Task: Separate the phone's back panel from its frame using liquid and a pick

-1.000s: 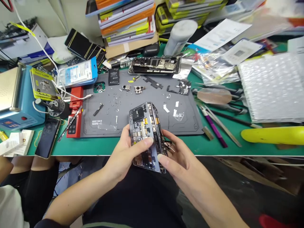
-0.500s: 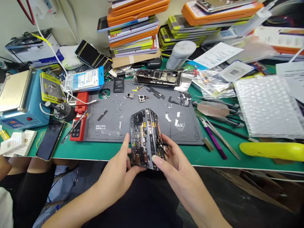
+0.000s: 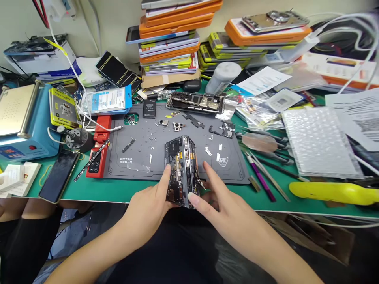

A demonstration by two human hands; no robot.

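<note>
A disassembled folding phone [image 3: 181, 169] stands half folded above the table's front edge, its bare circuit boards and flex cables showing. My left hand [image 3: 151, 211] grips its left side, with the index finger along the outer face and the lower fingers hidden. On the other side my right hand [image 3: 222, 201] has its fingers spread apart from the phone. Its thumb tip rests against the phone's lower hinge edge. Beyond the phone lies a grey work mat [image 3: 118, 142] with tiny screws, a battery [image 3: 149, 109], a camera module [image 3: 178, 126] and small metal brackets [image 3: 208, 151].
At the mat's back lies another opened phone [image 3: 195, 103]. A red device [image 3: 95, 161] and a blue machine [image 3: 44, 118] stand left. Tweezers [image 3: 262, 179], bubble wrap [image 3: 321, 142] and a yellow-handled tool [image 3: 331, 193] lie right. Stacked boxes [image 3: 174, 39] rise behind. Another person's legs [image 3: 32, 209] show at lower left.
My right hand's fingers have come away from the phone's right side and spread. The phone has turned slightly more edge-on, still in my left hand. The view has shifted a little.
</note>
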